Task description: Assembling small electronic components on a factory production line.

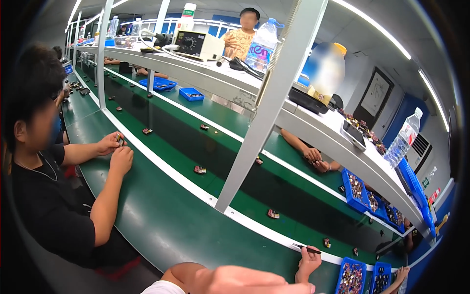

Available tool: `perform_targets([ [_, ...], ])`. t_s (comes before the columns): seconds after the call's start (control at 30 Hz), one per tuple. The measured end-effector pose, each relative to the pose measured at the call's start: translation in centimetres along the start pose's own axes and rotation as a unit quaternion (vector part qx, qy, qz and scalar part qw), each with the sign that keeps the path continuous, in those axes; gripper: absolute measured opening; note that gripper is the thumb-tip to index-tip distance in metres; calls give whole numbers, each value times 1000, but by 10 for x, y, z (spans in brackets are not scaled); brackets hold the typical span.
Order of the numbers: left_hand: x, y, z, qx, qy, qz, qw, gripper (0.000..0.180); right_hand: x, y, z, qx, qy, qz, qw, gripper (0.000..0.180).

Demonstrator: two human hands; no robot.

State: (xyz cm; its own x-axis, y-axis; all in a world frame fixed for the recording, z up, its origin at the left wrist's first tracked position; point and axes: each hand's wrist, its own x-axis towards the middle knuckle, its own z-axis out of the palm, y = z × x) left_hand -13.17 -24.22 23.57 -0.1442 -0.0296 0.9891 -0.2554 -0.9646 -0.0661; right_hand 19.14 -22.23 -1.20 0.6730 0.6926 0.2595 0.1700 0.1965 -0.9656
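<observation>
My left hand (308, 263) rests at the near edge of the green conveyor belt (161, 215), pinching thin black tweezers (307, 249) that point left. My bare forearm (235, 280) lies across the bottom of the view below a white sleeve (159, 288). My right hand (401, 274) shows only partly at the lower right, beside blue bins (351, 278) full of small parts; too little of it shows to tell what it holds. Small dark components (273, 213) lie scattered along the belt.
A person in black (49, 196) sits at my left, both hands (117, 147) on a small part. Other people's hands (313, 157) work across the belt. A grey post (264, 117) carries a shelf with bottles (262, 44), a meter box (198, 44) and trays.
</observation>
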Motion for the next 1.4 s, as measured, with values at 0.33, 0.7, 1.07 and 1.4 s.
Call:
perform_targets([
  [0.33, -8, -1, 32, 70, 71, 47, 994, 15, -10, -11, 1, 0, -33, 13, 999, 19],
  [0.7, 3, 3, 14, 121, 46, 110, 985, 9, -10, -9, 3, 1, -44, 8, 999, 21],
  [1.07, 16, 14, 14, 100, 98, 77, 987, 14, -10, -11, -2, -2, -48, 16, 999, 22],
  [1.4, 10, 17, 12, 84, 109, 80, 987, 12, -10, -17, -2, -9, -47, 11, 999, 21],
])
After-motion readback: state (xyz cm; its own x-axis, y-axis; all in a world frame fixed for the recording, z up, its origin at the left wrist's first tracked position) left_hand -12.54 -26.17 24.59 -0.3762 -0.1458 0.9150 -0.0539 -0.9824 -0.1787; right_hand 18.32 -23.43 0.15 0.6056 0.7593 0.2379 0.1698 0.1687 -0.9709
